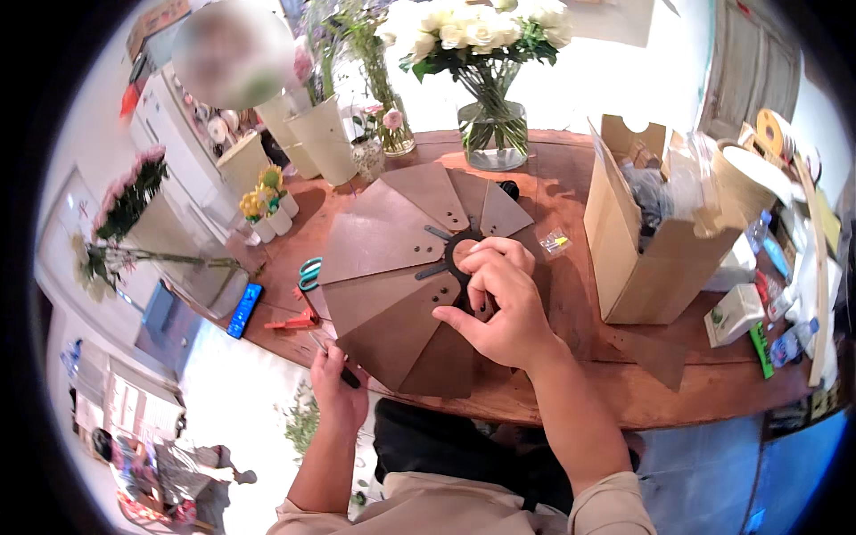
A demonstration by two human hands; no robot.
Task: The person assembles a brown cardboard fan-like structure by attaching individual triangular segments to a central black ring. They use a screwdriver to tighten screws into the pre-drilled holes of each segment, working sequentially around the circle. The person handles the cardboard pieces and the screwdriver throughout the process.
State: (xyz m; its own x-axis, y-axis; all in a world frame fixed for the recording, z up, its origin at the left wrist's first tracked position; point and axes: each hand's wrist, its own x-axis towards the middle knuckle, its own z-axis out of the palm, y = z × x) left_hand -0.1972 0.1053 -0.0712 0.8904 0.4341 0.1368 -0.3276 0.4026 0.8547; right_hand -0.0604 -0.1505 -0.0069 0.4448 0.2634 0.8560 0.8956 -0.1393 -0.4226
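Observation:
A round fan of overlapping brown panels lies on the wooden table in front of me. Its panels meet at a black ring hub with short arms, and small dark screws show on several of them. Over the hub's right side, my right hand is closed in a pinch; what its fingertips hold is hidden. My left hand is at the table's front edge, gripping a screwdriver with a dark handle and its thin shaft pointing up and left. Another brown panel lies apart on the right.
Left of the fan lie teal-handled scissors, a red tool and a phone. A small plastic bag and an open cardboard box stand right. Behind is a glass vase of white roses.

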